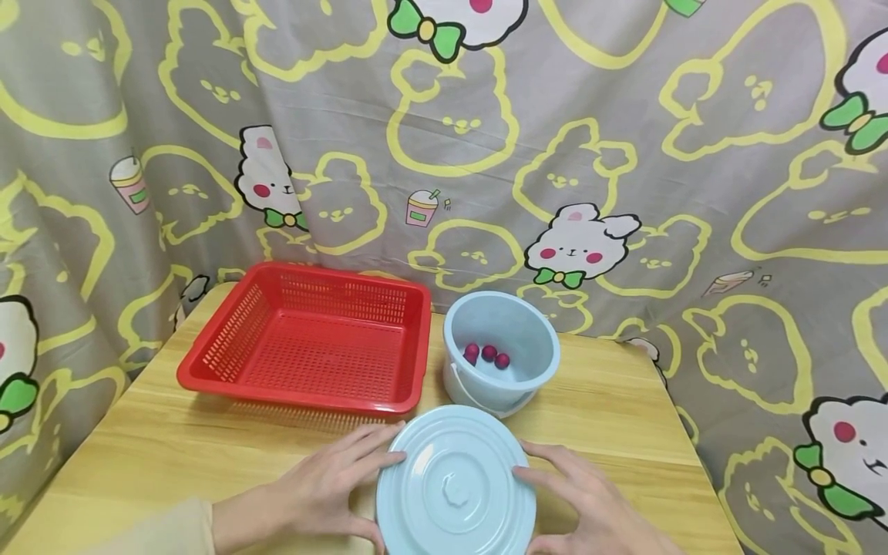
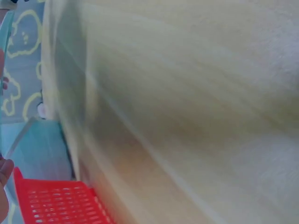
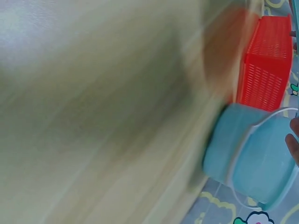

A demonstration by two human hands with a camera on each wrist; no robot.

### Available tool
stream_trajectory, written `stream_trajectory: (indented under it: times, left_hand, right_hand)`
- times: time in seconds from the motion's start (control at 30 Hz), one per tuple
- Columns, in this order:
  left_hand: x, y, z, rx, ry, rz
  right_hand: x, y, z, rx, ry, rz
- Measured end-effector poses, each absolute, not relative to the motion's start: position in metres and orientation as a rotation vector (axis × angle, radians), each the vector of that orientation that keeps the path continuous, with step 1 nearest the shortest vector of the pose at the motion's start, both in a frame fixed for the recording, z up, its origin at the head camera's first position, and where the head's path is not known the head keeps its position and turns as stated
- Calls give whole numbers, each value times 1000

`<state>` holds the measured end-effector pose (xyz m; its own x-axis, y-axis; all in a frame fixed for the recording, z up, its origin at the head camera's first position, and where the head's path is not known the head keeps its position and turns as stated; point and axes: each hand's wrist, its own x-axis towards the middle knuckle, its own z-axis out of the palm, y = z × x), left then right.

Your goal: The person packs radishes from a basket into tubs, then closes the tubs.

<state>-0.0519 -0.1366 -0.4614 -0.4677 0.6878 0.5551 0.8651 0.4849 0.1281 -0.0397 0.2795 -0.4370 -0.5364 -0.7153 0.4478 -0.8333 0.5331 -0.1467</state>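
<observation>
A round light-blue lid (image 1: 454, 486) with a small central knob is held above the table, top face up, in the lower middle of the head view. My left hand (image 1: 326, 486) grips its left rim with fingers and thumb. On the opposite side my right hand (image 1: 590, 501) grips the right rim. Just beyond the lid stands a light-blue bucket (image 1: 486, 391), uncovered, its white handle hanging at the front. Several small dark-red balls (image 1: 489, 353) lie on its bottom. In the left wrist view only the edge of the lid (image 2: 5, 32) shows.
A red slotted plastic basket (image 1: 298, 397) stands left of the bucket, close beside it. Both rest on a light wooden table (image 1: 610, 408). A grey patterned curtain (image 1: 472, 100) hangs behind and around the table.
</observation>
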Motion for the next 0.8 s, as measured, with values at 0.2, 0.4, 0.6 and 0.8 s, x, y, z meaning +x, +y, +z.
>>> stream_trajectory:
  times: [0.2,0.4,0.6,0.8]
  left_hand:
    - [-62,-136,-447,-1333,-2234,-570]
    - [-76,-136,-434,-1344,-2217,-602]
    - [-92,-135,-422,-1372,-2218,-679]
    - [-107,-134,-413,-1364,-2300,-764]
  right_hand:
    - [-46,278,-429,1328,-2345,613]
    - [-58,277,-422,1322,-2256,634]
    - [-71,278,-413,1307,-2249,653]
    - [-80,280,-402,1284,-2310,702]
